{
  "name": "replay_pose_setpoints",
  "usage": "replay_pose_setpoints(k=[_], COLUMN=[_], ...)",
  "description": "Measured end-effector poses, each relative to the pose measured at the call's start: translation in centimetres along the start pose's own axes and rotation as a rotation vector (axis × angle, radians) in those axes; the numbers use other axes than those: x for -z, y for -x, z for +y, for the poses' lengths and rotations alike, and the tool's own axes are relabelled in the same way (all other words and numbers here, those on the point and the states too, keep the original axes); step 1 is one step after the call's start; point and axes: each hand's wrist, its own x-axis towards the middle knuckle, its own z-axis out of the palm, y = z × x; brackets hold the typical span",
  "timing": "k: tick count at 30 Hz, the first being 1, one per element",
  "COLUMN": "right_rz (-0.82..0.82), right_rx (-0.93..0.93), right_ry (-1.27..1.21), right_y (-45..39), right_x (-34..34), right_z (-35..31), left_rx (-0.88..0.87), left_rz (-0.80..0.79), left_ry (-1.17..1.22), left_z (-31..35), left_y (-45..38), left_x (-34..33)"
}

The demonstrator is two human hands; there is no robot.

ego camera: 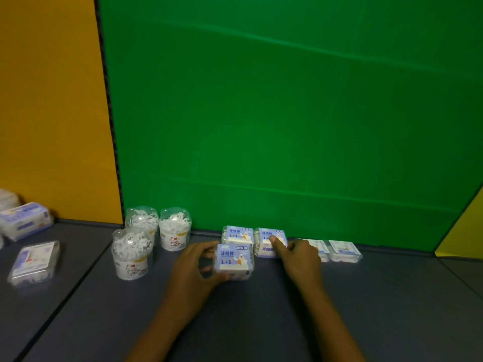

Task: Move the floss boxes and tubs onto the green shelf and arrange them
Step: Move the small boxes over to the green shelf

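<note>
My left hand (194,270) grips a blue-labelled floss box (234,261) from its left side, on the grey shelf surface (366,296) before the green back wall (287,113). Behind it stands a second box (237,234). My right hand (300,256) holds a third box (266,242), thumb on its top. Two flat clear boxes (343,250) lie to the right against the wall. Three clear tubs of floss picks stand at the left: front tub (132,253), back-left tub (142,218), back-right tub (174,228).
On the neighbouring shelf before the orange wall (52,100) lie a clear floss box (34,262) and a blue pack (24,220). A yellow panel (462,236) borders the green section at the right. A seam (73,288) divides the two shelf surfaces.
</note>
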Motion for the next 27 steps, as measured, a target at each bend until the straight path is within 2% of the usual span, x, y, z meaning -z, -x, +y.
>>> replay_pose_setpoints(k=[5, 7, 11, 13, 21, 27], right_rz=[-0.038, -0.015, -0.119, -0.128, -0.200, -0.155], right_rx=[0.096, 0.200, 0.484, 0.558, 0.561, 0.600], right_ry=[0.156, 0.144, 0.190, 0.241, 0.152, 0.299], right_y=[-0.5, -0.8, -1.1, -1.0, 1.1, 1.8], right_x=[1.5, 2.5, 4.4, 5.1, 5.8, 6.1], right_z=[-0.3, -0.1, 0.7, 1.0, 1.4, 0.9], left_rx=[0.062, 0.080, 0.108, 0.133, 0.212, 0.208], left_rz=[0.010, 0.002, -0.009, -0.013, -0.013, -0.033], left_ry=[0.003, -0.017, -0.056, -0.070, -0.097, -0.187], left_z=[0.4, 0.6, 0.6, 0.7, 1.5, 1.9], left_y=[0.0, 0.0, -0.1, -0.1, -0.1, 0.1], left_x=[-0.8, -1.1, -1.8, -2.0, -2.9, -2.8])
